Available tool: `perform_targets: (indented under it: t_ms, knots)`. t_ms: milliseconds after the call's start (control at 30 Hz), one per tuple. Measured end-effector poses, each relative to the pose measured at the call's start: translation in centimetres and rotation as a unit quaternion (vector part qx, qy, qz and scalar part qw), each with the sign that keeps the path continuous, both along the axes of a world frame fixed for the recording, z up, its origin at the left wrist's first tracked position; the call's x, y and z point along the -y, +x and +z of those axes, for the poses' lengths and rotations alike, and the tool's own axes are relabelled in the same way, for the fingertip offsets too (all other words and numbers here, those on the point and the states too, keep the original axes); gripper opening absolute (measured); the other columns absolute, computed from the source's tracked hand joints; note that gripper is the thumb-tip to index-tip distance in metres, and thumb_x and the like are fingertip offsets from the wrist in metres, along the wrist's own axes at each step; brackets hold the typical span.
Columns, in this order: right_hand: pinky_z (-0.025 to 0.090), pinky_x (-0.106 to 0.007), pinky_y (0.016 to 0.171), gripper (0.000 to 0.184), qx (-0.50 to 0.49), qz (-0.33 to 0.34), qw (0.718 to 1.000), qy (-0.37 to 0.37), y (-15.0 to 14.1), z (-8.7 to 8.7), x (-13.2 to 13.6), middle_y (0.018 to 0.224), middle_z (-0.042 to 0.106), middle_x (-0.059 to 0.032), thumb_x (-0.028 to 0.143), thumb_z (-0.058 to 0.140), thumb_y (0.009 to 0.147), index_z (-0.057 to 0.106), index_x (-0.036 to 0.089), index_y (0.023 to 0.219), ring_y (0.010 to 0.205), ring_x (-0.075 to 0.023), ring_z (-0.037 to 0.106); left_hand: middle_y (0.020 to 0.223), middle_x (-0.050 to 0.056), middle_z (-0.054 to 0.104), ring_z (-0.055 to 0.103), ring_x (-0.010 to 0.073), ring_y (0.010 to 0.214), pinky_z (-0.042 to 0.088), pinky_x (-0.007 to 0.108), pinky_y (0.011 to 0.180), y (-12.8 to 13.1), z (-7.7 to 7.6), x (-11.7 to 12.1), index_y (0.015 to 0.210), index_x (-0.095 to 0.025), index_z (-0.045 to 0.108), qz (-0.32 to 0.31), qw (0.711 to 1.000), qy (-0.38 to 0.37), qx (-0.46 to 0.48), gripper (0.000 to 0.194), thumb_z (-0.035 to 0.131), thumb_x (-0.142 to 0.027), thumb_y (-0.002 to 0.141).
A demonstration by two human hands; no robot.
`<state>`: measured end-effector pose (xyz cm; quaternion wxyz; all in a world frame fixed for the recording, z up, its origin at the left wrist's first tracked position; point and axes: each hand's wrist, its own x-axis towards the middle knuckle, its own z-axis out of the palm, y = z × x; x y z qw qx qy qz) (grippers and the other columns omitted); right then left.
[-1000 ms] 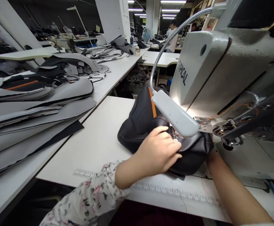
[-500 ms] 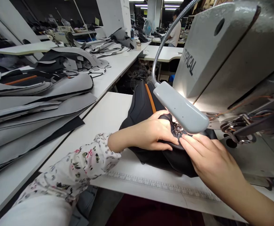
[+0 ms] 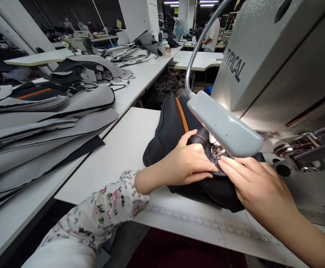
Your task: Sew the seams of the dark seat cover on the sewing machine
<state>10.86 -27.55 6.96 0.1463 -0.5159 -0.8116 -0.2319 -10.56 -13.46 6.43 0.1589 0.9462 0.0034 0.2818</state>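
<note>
Resting on a black leather-like cover (image 3: 166,130) with an orange stripe (image 3: 181,114), bunched beneath the fingers (image 3: 233,171) on a white surface (image 3: 130,137), with the left hand (image 3: 191,163) curled (pinching or not, impossible to tell) and the right hand (image 3: 258,186) flattened, fingers together, beside a silver metal presser foot (image 3: 216,152).

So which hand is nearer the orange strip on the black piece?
Left. The left hand rests on the black piece, right at the near end of the orange strip; the right hand is farther right, beside the presser foot.
</note>
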Motion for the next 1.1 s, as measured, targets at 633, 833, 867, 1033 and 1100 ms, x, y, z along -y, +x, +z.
perform_targets:
  t_ms: [633,833,867,1033,1100]
  knots:
    - [0.050,-0.036,0.089,0.035,-0.079,0.045,0.991,0.099,2.1,-2.8,-2.2,0.114,0.079,-0.0108,-0.006,0.055,0.093,0.072,0.010,0.118,0.105,-0.0237,0.066,0.099,-0.004,0.078,0.066,0.0102,0.091,0.015,0.048,0.129,1.8,-3.8,4.6,0.115,-0.023,0.073,0.188,0.972,0.057,0.130,0.024,0.050,-0.025,0.110]
    - [0.051,-0.032,0.087,0.033,-0.115,0.055,0.980,0.152,2.6,-4.1,-3.9,0.101,0.080,-0.0101,-0.007,0.056,0.091,0.074,0.012,0.111,0.096,-0.0202,0.069,0.096,-0.004,0.077,0.063,0.0109,0.089,0.019,0.047,0.128,2.9,-4.2,5.6,0.116,-0.023,0.074,0.248,0.958,0.067,0.130,0.027,0.047,-0.027,0.111]
    - [0.051,-0.032,0.087,0.034,-0.121,0.047,0.979,0.159,2.6,-4.3,-4.1,0.100,0.080,-0.0092,-0.008,0.056,0.090,0.074,0.013,0.109,0.095,-0.0193,0.070,0.095,-0.004,0.076,0.062,0.0110,0.088,0.021,0.046,0.127,3.0,-4.2,5.6,0.115,-0.023,0.074,0.252,0.956,0.068,0.135,0.028,0.047,-0.027,0.111]
    - [0.047,-0.040,0.106,0.044,-0.196,-0.010,0.969,0.151,0.7,-4.9,-1.2,0.119,0.077,-0.0115,-0.006,0.055,0.090,0.072,0.015,0.124,0.114,-0.0247,0.068,0.094,-0.003,0.076,0.060,0.0124,0.086,0.026,0.044,0.125,3.9,-4.3,5.5,0.115,-0.022,0.075,0.255,0.954,0.071,0.143,0.028,0.048,-0.025,0.110]
    - [0.044,-0.047,0.113,0.051,-0.261,0.025,0.958,0.118,-1.4,-5.6,1.6,0.129,0.073,-0.0124,-0.004,0.055,0.088,0.069,0.017,0.132,0.123,-0.0278,0.065,0.095,-0.003,0.076,0.061,0.0126,0.087,0.026,0.044,0.126,4.1,-4.2,5.4,0.116,-0.021,0.075,0.249,0.955,0.064,0.150,0.026,0.050,-0.025,0.109]
